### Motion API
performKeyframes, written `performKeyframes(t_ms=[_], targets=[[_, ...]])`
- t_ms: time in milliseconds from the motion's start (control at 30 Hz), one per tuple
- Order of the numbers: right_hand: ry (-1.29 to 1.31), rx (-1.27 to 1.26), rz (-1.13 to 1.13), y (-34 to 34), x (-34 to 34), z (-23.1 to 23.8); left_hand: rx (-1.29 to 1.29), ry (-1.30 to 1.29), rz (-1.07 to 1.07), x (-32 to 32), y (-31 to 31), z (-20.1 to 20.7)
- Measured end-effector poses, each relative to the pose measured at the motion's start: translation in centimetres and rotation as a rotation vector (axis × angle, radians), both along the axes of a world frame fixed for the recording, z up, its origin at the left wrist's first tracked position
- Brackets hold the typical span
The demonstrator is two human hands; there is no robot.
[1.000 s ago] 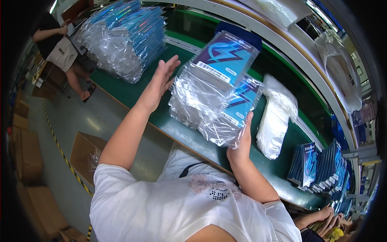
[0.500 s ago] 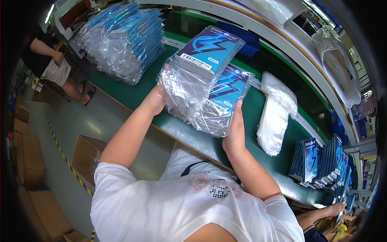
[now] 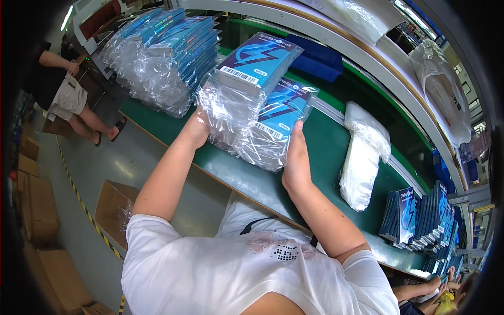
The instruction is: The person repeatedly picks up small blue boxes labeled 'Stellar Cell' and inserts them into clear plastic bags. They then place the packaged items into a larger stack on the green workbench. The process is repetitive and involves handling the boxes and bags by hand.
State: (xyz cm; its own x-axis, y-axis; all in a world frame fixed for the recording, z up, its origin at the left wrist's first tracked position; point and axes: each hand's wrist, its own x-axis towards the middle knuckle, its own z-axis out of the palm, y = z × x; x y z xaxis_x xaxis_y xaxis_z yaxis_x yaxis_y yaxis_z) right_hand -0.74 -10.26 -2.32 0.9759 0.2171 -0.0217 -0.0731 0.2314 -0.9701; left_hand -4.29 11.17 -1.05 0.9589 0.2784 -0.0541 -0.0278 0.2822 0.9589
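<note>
Between my two hands are two side-by-side stacks of blue battery boxes in clear plastic bags, held over the green table. My left hand is closed against the left side of the bagged boxes, its fingers mostly hidden by crinkled plastic. On the other side, my right hand presses the right stack, thumb up along its edge. The left stack sits higher than the right one. Just left of them stands a tall pile of similar bagged blue boxes.
Flat clear plastic bags lie in a pile to the right. Rows of unbagged blue boxes stand farther right. A blue bin is behind the held boxes. Cardboard boxes sit on the floor at left, where another person stands; a co-worker's arms show lower right.
My hands have carried the bagged boxes a little to the left, nearer the tall pile. The whole view has shifted slightly.
</note>
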Motion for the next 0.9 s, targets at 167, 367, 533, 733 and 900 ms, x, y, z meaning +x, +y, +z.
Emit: performKeyframes(t_ms=[167,367,533,733,900], targets=[[0.044,0.132,0.101,1.8,0.0,1.1,-0.039,-0.022,0.006,0.8,3.4,-2.2],[-0.038,0.099,0.102,1.9,1.0,0.0,-0.026,-0.045,0.044,1.4,3.2,-2.3],[-0.109,-0.109,0.028,2.4,1.7,-1.1,0.032,-0.088,-0.006,1.7,5.0,-3.2],[-0.072,-0.103,-0.011,1.6,1.7,-1.4,-0.065,-0.139,0.203,0.9,3.0,-0.1],[0.076,-0.073,0.014,-2.1,-0.1,0.3,0.049,-0.192,0.534,-2.5,0.4,-1.2]])
